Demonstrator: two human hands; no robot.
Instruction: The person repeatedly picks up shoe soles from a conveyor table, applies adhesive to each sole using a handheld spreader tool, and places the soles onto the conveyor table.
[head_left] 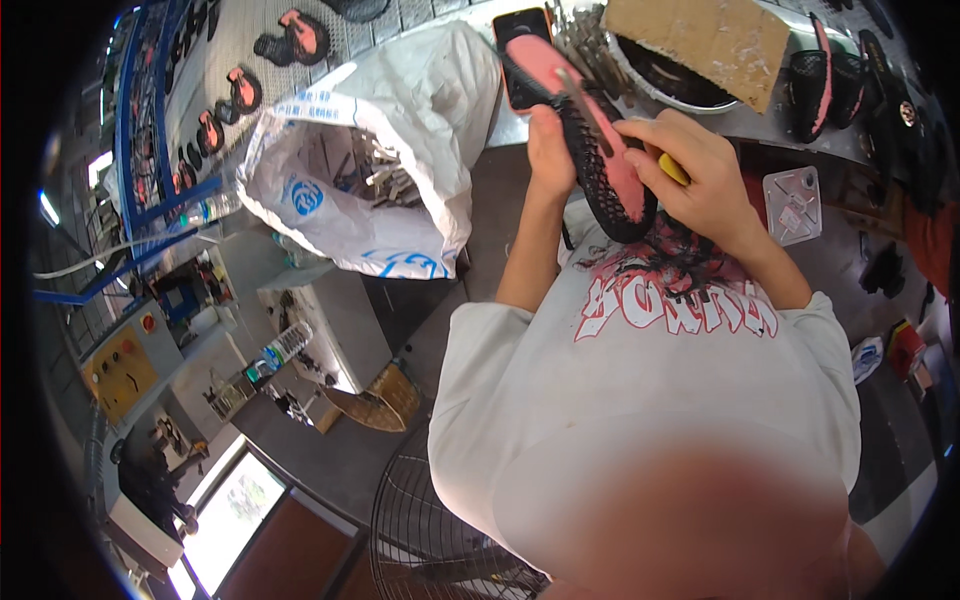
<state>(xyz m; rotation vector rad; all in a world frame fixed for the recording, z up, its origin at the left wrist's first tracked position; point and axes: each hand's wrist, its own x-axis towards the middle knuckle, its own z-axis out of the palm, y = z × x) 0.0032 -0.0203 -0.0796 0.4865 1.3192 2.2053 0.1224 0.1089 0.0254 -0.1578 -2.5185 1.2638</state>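
Observation:
A black shoe sole with a pink inner face [628, 186] is held up in front of my chest, tilted, its pink side facing me. My left hand [550, 152] is closed on its left edge, thumb showing. Along the middle of the sole lies a narrow grey strip [584, 112]. My right hand [692, 172] is closed at the sole's right side, fingertips close to the strip. Out of its grip shows a yellow piece [673, 169], like a tool handle; the rest of that tool is hidden by the fingers.
Left of me stands an open white plastic bag [420, 100] with grey strips [385, 172] inside. On the metal bench are a phone [520, 30], more strips [585, 45] and a round basin [665, 80] partly under cardboard [705, 40]. Black shoes [825, 85] sit at right; a fan [430, 530] stands behind.

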